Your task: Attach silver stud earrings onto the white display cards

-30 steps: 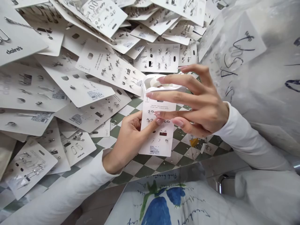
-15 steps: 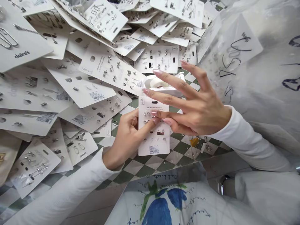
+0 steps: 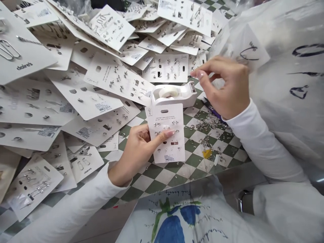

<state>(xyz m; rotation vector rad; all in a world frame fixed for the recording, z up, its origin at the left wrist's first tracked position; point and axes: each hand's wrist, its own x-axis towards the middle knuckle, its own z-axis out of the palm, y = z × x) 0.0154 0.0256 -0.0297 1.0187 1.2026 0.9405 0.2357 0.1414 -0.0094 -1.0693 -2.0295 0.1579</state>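
Observation:
My left hand holds a white earring card upright by its left edge, thumb lying across the card's face among small metal studs. Just behind the card stands a white tape dispenser with a roll of tape in it. Above the right end of the dispenser, near its cutting edge, my right hand is raised with thumb and forefinger nearly pinched. Whatever may be between those fingertips is too small to make out.
Overlapping earring cards cover the left and back of the checkered table. Right of the held card lie loose metal pieces, a yellow scrap and a dark purple tool. A large plastic bag fills the right side.
My right hand has lifted off the card and moved up and right to above the dispenser, its spread fingers now curled in. My left hand still holds the card.

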